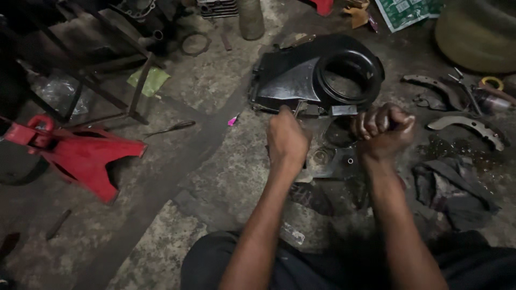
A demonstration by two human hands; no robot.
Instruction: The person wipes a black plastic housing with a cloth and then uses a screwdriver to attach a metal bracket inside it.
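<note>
My left hand point(286, 140) is closing on a thin tool at the near edge of the black engine cover point(301, 75), which lies just ahead on the floor point(215, 86); my right hand point(382, 130) is making a fist beside it, farther right

I count one black plastic housing point(301, 75) with a round opening, two curved brake shoes point(435, 86) point(467, 126) (both on the floor to my right), one red stand point(80, 156), one screwdriver point(172, 128), one dark rag point(451, 193), one green scrap point(150, 80), and my own two hands point(286, 140) point(382, 131).
</note>
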